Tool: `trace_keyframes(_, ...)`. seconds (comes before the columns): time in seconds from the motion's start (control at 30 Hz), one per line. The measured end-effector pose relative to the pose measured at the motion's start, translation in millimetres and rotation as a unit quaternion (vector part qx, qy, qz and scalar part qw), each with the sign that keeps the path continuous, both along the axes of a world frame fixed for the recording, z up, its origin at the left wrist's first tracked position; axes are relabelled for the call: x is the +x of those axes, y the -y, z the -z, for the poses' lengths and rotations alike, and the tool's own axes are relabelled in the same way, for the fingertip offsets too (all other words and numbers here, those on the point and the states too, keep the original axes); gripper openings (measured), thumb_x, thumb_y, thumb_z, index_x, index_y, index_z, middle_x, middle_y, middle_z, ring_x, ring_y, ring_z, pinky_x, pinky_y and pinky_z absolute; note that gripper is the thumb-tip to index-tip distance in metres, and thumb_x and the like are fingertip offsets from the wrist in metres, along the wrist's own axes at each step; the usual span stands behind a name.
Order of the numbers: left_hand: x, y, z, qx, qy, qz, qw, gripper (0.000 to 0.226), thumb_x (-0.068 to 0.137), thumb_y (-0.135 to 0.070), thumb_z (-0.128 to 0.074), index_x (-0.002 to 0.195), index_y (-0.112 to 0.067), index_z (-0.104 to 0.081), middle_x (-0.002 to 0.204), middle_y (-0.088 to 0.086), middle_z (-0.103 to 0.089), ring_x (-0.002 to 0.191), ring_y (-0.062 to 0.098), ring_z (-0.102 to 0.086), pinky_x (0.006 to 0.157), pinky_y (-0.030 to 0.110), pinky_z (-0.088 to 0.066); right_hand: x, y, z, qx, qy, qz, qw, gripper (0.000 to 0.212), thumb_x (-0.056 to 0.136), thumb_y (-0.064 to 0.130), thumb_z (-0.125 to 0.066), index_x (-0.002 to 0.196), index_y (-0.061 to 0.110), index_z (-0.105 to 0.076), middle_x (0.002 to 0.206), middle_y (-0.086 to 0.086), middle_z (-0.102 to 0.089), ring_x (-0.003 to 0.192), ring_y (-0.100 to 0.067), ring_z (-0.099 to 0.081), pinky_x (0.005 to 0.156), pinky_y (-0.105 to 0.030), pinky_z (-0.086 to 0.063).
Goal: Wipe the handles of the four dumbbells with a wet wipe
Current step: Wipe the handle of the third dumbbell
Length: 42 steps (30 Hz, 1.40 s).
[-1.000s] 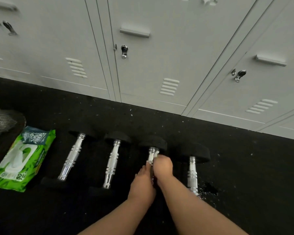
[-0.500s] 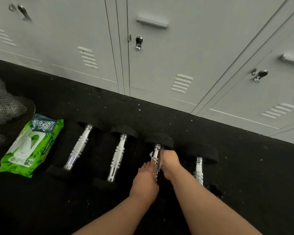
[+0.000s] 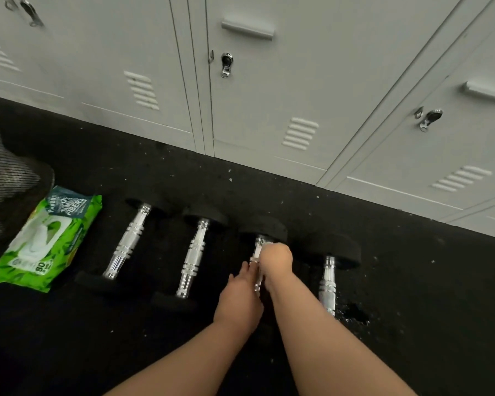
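Along the far edge of the black speckled rubber floor point(image 3: 412, 281) stood the row of pale grey metal lockers point(image 3: 269, 95), and you faced them looking down. Four chrome-handled dumbbells with black round ends lay side by side on the floor; the third dumbbell from the left point(image 3: 265, 227) was the one under your hands. A green plastic pack of wet wipes point(image 3: 47, 241) lay left of the row, beside a grey knitted fabric mass point(image 3: 3, 184) cut off by the frame edge. Your right hand point(image 3: 276, 258) was closed around the upper part of that chrome handle, with a bit of white wet wipe point(image 3: 257, 252) showing at its fingers. Your left hand point(image 3: 240, 298) rested lower against the same handle; I cannot tell whether it was gripping. Compared with half a second before, your right hand sat slightly higher on the handle. The dumbbell's near end was hidden by your arms.
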<state>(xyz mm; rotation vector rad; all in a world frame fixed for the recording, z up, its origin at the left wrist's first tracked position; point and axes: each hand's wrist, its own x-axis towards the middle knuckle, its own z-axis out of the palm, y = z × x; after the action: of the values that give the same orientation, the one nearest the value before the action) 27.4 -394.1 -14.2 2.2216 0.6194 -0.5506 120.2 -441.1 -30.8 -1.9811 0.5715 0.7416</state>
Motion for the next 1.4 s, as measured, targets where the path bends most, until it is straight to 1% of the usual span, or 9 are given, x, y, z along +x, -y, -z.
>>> trace_keyframes(0.13, 0.8, 0.4, 3.0, -0.008, -0.013, 0.011, 1.0, 0.07, 0.092, -0.002, -0.042, 0.15, -0.03, -0.016, 0.158, -0.007, -0.017, 0.146, 0.028, -0.015, 0.117, 0.03, -0.02, 3.0, 19.6, 7.0, 0.266, -0.166, 0.178, 0.933, 0.036, 0.09, 0.002, -0.038, 0.114, -0.012, -0.06, 0.094, -0.022, -0.066, 0.073, -0.03, -0.062, 0.063, -0.035, -0.051)
trace_keyframes(0.33, 1.4, -1.3, 7.7, -0.026, -0.017, 0.004, 1.0, 0.056, 0.097, -0.021, -0.041, 0.149, -0.03, -0.023, 0.157, -0.006, -0.021, 0.146, 0.027, -0.015, 0.119, 0.033, -0.021, -44.2, 42.3, -1.2, 0.183, -0.227, 0.021, 0.956, 0.029, 0.088, 0.001, -0.04, 0.082, 0.003, -0.068, 0.069, -0.012, -0.064, 0.059, -0.024, -0.057, 0.058, -0.032, -0.047)
trace_keyframes(0.57, -1.4, -1.4, 12.9, -0.021, -0.005, 0.007, 1.0, 0.066, 0.092, -0.004, -0.045, 0.148, -0.03, -0.023, 0.156, -0.004, -0.024, 0.145, 0.028, -0.02, 0.117, 0.035, -0.027, -1.7, 13.6, -1.1, 0.039, -0.017, -0.028, 0.999, 0.028, 0.091, 0.007, -0.043, 0.066, 0.017, -0.05, 0.069, -0.001, -0.051, 0.064, -0.016, -0.052, 0.062, -0.028, -0.046)
trace_keyframes(0.77, 0.1, -0.1, 16.6, -0.041, -0.019, 0.006, 0.999, 0.056, 0.098, -0.019, -0.039, 0.15, -0.027, -0.018, 0.158, -0.003, -0.017, 0.147, 0.028, -0.012, 0.119, 0.037, -0.02, -46.8, 33.5, 4.9, -0.047, 0.121, -0.186, 0.974, 0.022, 0.095, 0.015, -0.051, 0.103, 0.011, -0.071, 0.083, -0.004, -0.069, 0.067, -0.005, -0.06, 0.054, -0.004, -0.039)
trace_keyframes(0.97, 0.2, -1.8, 16.5, -0.029, -0.008, 0.012, 0.999, 0.06, 0.096, -0.016, -0.042, 0.15, -0.027, -0.019, 0.158, -0.002, -0.02, 0.146, 0.027, -0.015, 0.118, 0.036, -0.023, -29.8, 28.3, 24.5, -0.062, 0.248, -0.222, 0.941, 0.015, 0.095, 0.017, -0.053, 0.082, 0.011, -0.059, 0.082, -0.003, -0.056, 0.077, -0.02, -0.057, 0.07, -0.03, -0.049)
trace_keyframes(1.07, -3.0, -1.8, 18.7, -0.032, -0.002, 0.006, 0.999, 0.059, 0.095, -0.015, -0.042, 0.149, -0.028, -0.022, 0.157, -0.004, -0.021, 0.145, 0.026, -0.02, 0.117, 0.035, -0.026, -39.5, 41.0, 31.7, -0.159, 0.302, -0.398, 0.852, 0.019, 0.088, 0.012, -0.058, 0.106, 0.009, -0.064, 0.101, -0.008, -0.057, 0.093, -0.024, -0.053, 0.08, -0.033, -0.049)
trace_keyframes(1.2, -1.7, -0.7, 19.6, -0.013, 0.057, -0.012, 0.998, 0.052, 0.088, -0.01, -0.049, 0.138, -0.026, -0.041, 0.141, -0.008, -0.043, 0.126, 0.016, -0.044, 0.102, 0.027, -0.043, 0.8, 40.9, 19.3, -0.226, 0.457, -0.619, 0.598, 0.028, 0.057, 0.016, -0.079, 0.084, 0.014, -0.071, 0.082, 0.002, -0.061, 0.078, -0.018, -0.054, 0.065, -0.026, -0.055)
trace_keyframes(1.3, -3.5, -2.2, 18.4, -0.004, 0.063, -0.018, 0.998, 0.041, 0.087, -0.007, -0.052, 0.125, -0.021, -0.051, 0.123, -0.004, -0.053, 0.112, 0.013, -0.052, 0.093, 0.025, -0.049, 20.2, 10.1, -6.7, -0.255, 0.346, -0.801, 0.416, 0.016, 0.082, 0.018, -0.062, 0.095, 0.013, -0.069, 0.1, -0.003, -0.064, 0.094, -0.024, -0.055, 0.078, -0.034, -0.052)
trace_keyframes(1.4, -3.9, -1.3, 17.8, 0.008, 0.05, -0.021, 0.999, 0.042, 0.089, -0.009, -0.051, 0.13, -0.02, -0.048, 0.123, 0.0, -0.051, 0.111, 0.016, -0.053, 0.092, 0.025, -0.049, 25.1, -34.0, -22.6, -0.32, 0.155, -0.871, 0.339, 0.03, 0.097, 0.016, -0.04, 0.117, 0.009, -0.061, 0.124, -0.008, -0.058, 0.114, -0.027, -0.051, 0.09, -0.035, -0.044)
